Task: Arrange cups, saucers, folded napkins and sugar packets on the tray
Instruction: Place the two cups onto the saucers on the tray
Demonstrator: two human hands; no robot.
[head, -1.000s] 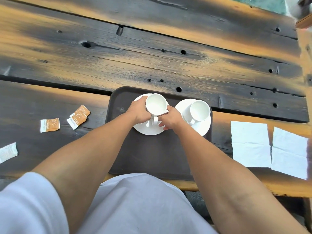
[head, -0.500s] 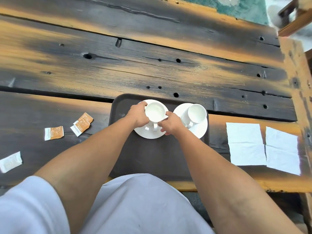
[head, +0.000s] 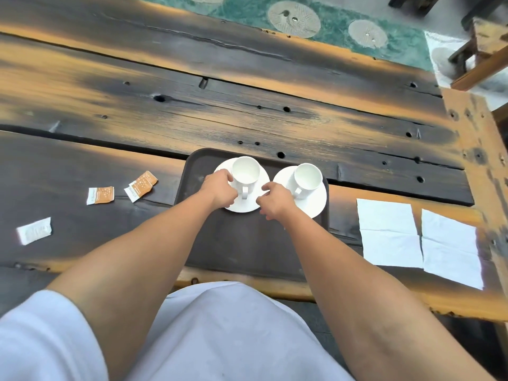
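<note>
A dark brown tray lies on the wooden table in front of me. At its far end stand two white saucers, each with a white cup on it. My left hand rests on the left saucer, its fingers against the left side of the left cup. My right hand hovers loosely curled just right of that cup's handle, holding nothing. The right cup stands untouched on the right saucer. Sugar packets lie left of the tray, and two unfolded white napkins lie to its right.
More packets lie at the left: two orange ones overlapping and a white one nearer the table's front edge. The second napkin reaches toward the table's right edge. A wooden stool stands beyond the far right corner.
My right hand has come off the left cup and drawn back slightly to the right. The cup stands on its saucer. My view has tilted up, showing more of the far floor.
</note>
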